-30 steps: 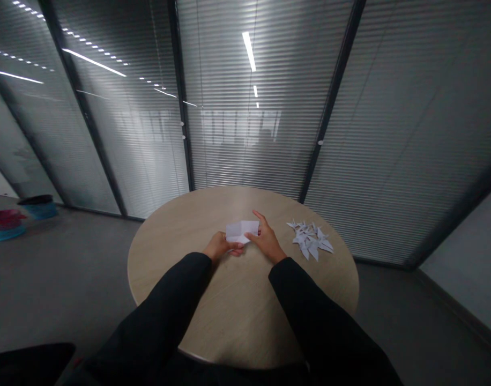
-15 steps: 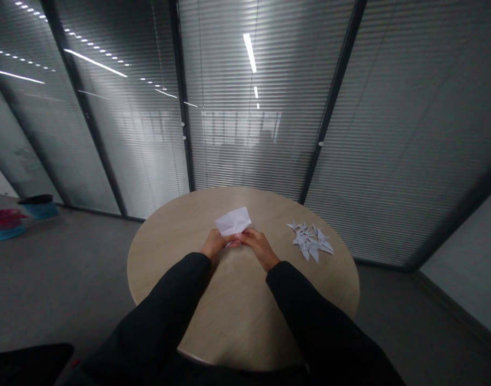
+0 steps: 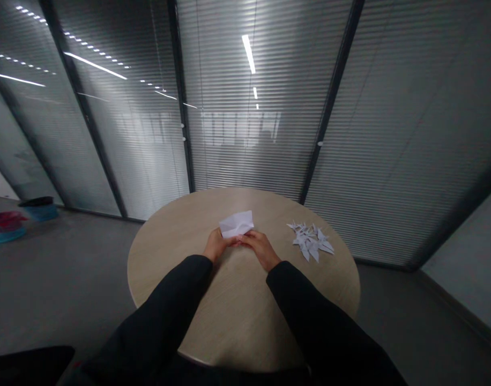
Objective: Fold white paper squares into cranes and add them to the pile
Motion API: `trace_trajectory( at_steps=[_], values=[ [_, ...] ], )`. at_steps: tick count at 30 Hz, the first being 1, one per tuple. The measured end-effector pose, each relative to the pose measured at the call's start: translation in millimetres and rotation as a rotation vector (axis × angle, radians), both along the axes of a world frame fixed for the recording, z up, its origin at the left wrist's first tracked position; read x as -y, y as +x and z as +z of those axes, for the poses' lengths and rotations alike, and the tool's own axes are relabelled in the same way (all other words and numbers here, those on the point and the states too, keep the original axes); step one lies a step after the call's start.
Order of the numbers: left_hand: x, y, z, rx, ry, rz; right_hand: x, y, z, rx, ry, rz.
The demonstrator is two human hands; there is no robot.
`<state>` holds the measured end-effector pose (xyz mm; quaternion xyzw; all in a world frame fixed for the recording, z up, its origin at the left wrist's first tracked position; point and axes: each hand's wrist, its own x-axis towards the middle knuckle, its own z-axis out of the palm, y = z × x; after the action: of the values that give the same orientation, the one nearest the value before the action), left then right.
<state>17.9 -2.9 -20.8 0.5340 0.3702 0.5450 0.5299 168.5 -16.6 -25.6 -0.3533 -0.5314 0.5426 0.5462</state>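
Paper [image 3: 237, 222]: long axis left-right, lying just beyond both hands.
Left hand [image 3: 215, 245]: fingers pinched on near edge.
Right hand [image 3: 259, 247]: likewise, equally near.

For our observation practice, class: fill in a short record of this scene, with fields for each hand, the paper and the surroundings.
left hand: grip on the near edge of the white paper
right hand: grip on the same edge, beside the left hand
white paper: creased, over the table
table: round, light wood
folded paper shapes: white pile, right of the hands
background: glass wall with blinds
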Motion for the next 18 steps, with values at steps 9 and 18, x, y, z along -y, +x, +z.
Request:
trace_trajectory(
  at_steps=[9,18],
  values=[
    [7.0,2.3,6.5,0.000,-0.007,-0.050,1.9,2.9,4.5,0.055,0.039,-0.106],
    [4.1,1.7,4.8,0.048,-0.054,-0.074,-1.5,7.4,4.2,0.069,0.046,-0.187]
  ],
)
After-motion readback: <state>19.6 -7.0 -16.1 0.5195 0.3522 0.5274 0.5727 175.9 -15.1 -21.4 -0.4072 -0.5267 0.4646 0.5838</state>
